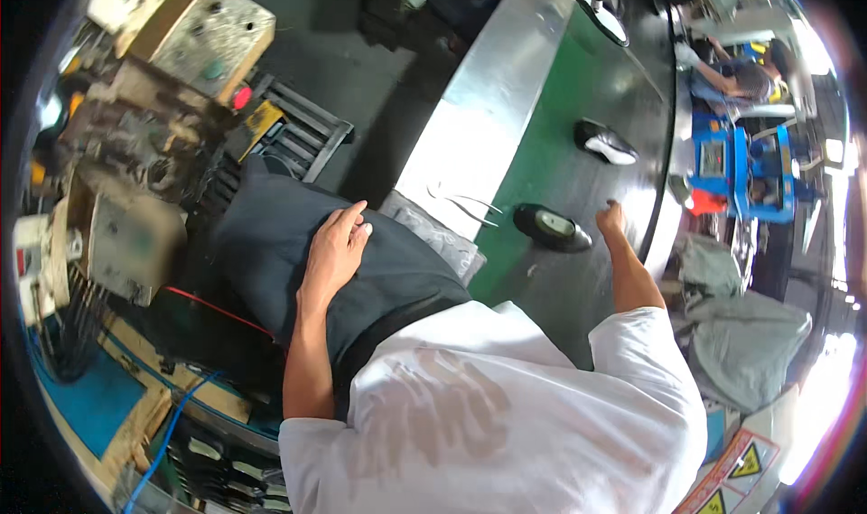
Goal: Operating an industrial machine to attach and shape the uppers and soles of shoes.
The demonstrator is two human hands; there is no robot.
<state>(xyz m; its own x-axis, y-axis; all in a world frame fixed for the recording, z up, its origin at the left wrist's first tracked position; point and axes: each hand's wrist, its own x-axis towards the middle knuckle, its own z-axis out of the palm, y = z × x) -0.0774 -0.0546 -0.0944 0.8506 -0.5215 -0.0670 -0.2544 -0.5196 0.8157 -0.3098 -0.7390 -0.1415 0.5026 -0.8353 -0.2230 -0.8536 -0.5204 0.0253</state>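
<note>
My left hand (336, 250) lies on my dark trousers (397, 266) with its fingers stretched out and nothing in it. Over the dark conveyor belt (578, 288), my right hand (611, 218) is closed, its fingers curled in, and I see nothing sticking out of it. Just to its left is a black shoe (552, 228) with a pale inside, apart from the hand. Farther along the belt lies another black shoe (607, 144) with a white inside. A pair of thin curved metal prongs (462, 205) rests on the steel ledge (483, 107) beside the belt.
At the far end, another black-and-white shoe (600, 14) is by someone's hand. A worker (736, 80) sits past the belt near a blue machine (742, 171). Grey cloth covers (750, 338) something at right. Worn machinery (135, 144) and a slatted dark crate (302, 135) stand at left.
</note>
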